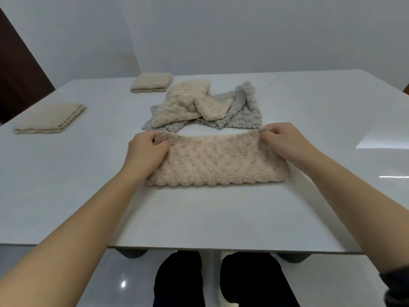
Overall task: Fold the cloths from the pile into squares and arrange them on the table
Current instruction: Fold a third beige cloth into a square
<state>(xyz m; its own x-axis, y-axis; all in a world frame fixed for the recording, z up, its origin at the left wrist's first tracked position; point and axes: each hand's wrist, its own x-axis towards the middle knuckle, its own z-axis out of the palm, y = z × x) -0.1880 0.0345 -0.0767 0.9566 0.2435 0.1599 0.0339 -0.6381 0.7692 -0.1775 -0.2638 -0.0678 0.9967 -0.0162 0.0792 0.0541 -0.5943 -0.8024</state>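
We hold the beige cloth at the near middle of the white table; our left hand pinches its far left corner and our right hand pinches its far right corner, fingers curled over the raised edge. It lies as a band folded once, we judge — long axis running left to right between the hands, each equally near its own end; so the coming fold likely carries one short end across to the other. Beyond it sits the pile of unfolded cloths; two folded squares lie at far left.
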